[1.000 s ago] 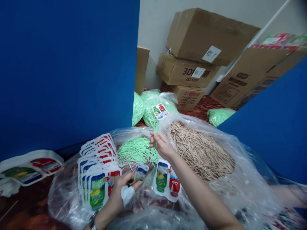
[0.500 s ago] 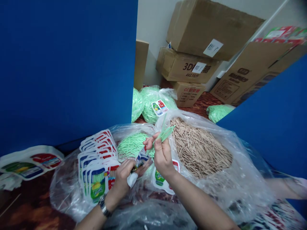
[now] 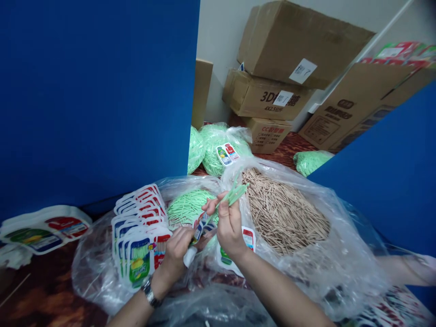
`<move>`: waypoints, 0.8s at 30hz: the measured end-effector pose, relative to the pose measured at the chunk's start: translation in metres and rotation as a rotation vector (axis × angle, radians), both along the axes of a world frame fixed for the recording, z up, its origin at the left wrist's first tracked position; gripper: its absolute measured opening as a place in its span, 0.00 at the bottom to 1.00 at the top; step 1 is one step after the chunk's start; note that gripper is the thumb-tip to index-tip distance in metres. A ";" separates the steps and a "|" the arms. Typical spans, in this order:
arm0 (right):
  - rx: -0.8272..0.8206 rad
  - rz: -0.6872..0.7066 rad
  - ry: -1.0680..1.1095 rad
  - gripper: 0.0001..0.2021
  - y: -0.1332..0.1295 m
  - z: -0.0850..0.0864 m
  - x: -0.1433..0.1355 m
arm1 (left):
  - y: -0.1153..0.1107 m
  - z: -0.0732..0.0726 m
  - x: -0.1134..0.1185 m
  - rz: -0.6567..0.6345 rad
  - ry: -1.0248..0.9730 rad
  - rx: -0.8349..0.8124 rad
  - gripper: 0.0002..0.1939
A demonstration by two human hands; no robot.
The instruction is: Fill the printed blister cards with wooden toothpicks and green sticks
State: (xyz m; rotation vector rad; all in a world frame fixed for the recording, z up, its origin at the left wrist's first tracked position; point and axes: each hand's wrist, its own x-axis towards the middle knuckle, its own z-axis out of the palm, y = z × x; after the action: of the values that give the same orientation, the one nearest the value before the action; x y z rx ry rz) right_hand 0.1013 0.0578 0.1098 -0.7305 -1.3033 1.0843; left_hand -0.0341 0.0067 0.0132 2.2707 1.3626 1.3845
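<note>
My left hand [image 3: 177,250], with a watch on its wrist, is closed around a small printed pouch [image 3: 199,228], whose top tilts toward my right hand. My right hand [image 3: 230,225] pinches a loose bunch of thin green sticks [image 3: 235,194], their free ends pointing up and right. The lower ends of the bunch are near the pouch; whether any are inside is hidden. Behind my hands lies a pile of green sticks [image 3: 185,206] on clear plastic. To the left, printed pouches [image 3: 138,261] with green and red bottle pictures overlap in rows. Another printed pouch [image 3: 248,238] lies partly under my right forearm.
A heap of brown sticks [image 3: 286,209] lies in an open plastic bag [image 3: 340,254]. Tied bags of green sticks [image 3: 218,168] stand behind, before stacked cartons [image 3: 272,97]. Blue panels [image 3: 95,91] flank both sides. Another person's arm [image 3: 405,269] reaches in at right.
My right hand and the green sticks have shifted slightly, the bunch leaning a little lower. My left hand still holds the pouch in nearly the same place.
</note>
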 end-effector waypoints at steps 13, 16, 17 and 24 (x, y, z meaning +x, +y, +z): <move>0.167 -0.115 -0.384 0.08 -0.011 -0.017 0.004 | 0.001 0.012 0.004 0.006 0.012 0.003 0.06; 0.210 -0.139 -0.434 0.08 -0.013 -0.023 0.006 | 0.001 0.012 0.005 0.018 0.011 0.015 0.06; 0.205 -0.139 -0.431 0.08 -0.013 -0.024 0.007 | 0.001 0.011 0.005 0.021 0.011 0.010 0.06; 0.061 -0.146 -0.273 0.10 -0.014 -0.032 0.006 | 0.001 0.009 0.005 0.008 0.024 -0.004 0.06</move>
State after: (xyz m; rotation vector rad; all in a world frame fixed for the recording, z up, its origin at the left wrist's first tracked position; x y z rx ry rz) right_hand 0.1068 0.0436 0.0776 -0.9375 -1.4814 0.8442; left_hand -0.0295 0.0081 0.0225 2.2891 1.3820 1.3602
